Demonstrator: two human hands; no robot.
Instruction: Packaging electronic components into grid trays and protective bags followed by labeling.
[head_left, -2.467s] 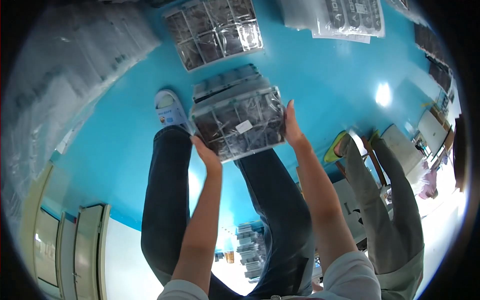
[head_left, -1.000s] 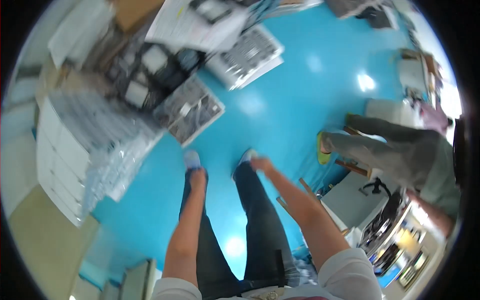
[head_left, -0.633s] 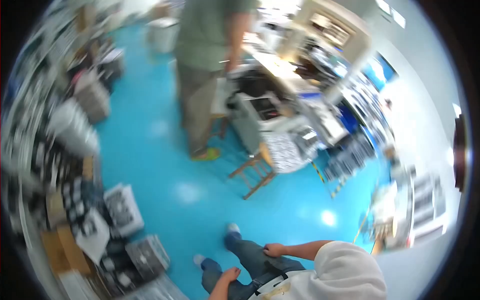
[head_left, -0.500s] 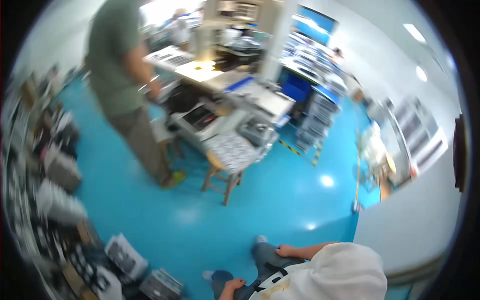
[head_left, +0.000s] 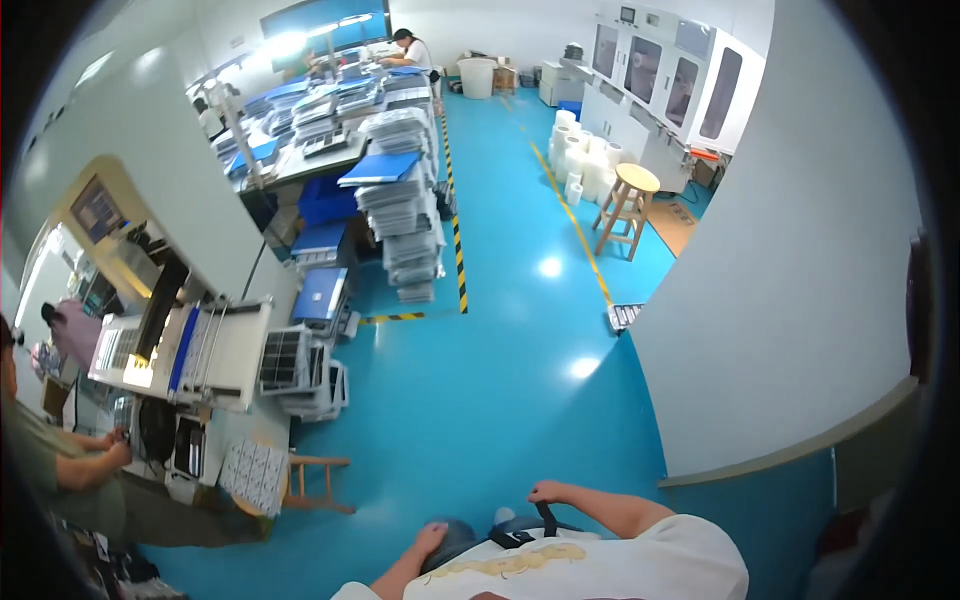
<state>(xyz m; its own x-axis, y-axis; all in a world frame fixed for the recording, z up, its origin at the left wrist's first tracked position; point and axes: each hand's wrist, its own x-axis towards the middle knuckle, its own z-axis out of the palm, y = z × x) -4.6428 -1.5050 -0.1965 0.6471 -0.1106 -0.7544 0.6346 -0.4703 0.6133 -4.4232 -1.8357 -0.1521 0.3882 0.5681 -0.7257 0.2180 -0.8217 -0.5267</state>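
My left hand [head_left: 431, 540] rests low by my grey trouser leg, its fingers curled, and nothing shows in it. Further forward and to the right is my right hand [head_left: 544, 492], closed. A black strap [head_left: 546, 518] runs from my waist up to its fingers, which seem to hold it; the grip itself is small in view. White cloth with a yellowish print covers my front.
Blue floor stretches ahead between stacked trays [head_left: 395, 215] and a wooden stool [head_left: 625, 205] near white rolls [head_left: 580, 155]. A grey wall panel [head_left: 780, 300] borders the right. At left, a co-worker [head_left: 70, 470] stands by a bench machine [head_left: 215, 350] and a paper-covered stool [head_left: 255, 478].
My view has swung right, so the co-worker and bench now sit at far left, and the aisle with the stool shows ahead. My right hand has come to the strap.
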